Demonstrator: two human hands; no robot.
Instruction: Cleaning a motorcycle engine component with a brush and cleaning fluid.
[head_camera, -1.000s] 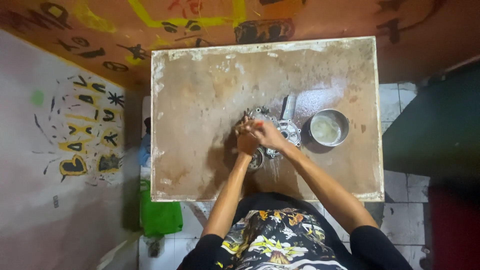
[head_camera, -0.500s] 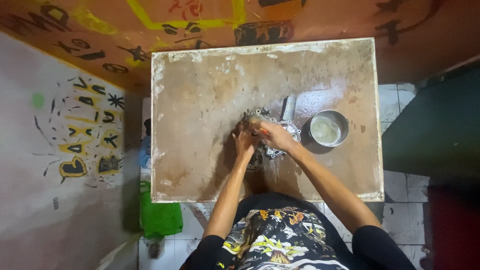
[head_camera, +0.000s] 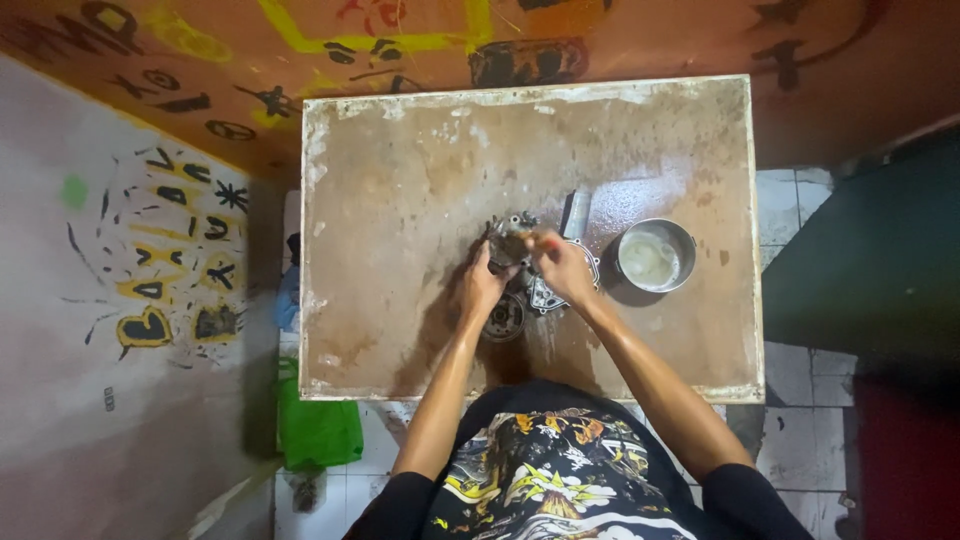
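A grey metal engine part (head_camera: 520, 262) lies in the middle of a stained brown table (head_camera: 400, 200). My left hand (head_camera: 482, 288) grips its left side. My right hand (head_camera: 562, 268) is closed on the part's upper right, with a small orange-tipped item pinched at the fingertips. A round gear-like piece (head_camera: 503, 320) lies just below my left hand. A flat grey metal piece (head_camera: 575, 212) sticks out behind my right hand. Much of the engine part is hidden under both hands.
A round metal bowl (head_camera: 655, 255) with pale liquid stands right of my right hand. A green bag (head_camera: 318, 430) lies on the floor by the table's near left corner. Painted walls close in at the back and left. A dark green surface (head_camera: 880, 270) stands right.
Both hands have shifted slightly apart on the engine part; my right hand has moved a little to the right and up. The bowl and table stay put.
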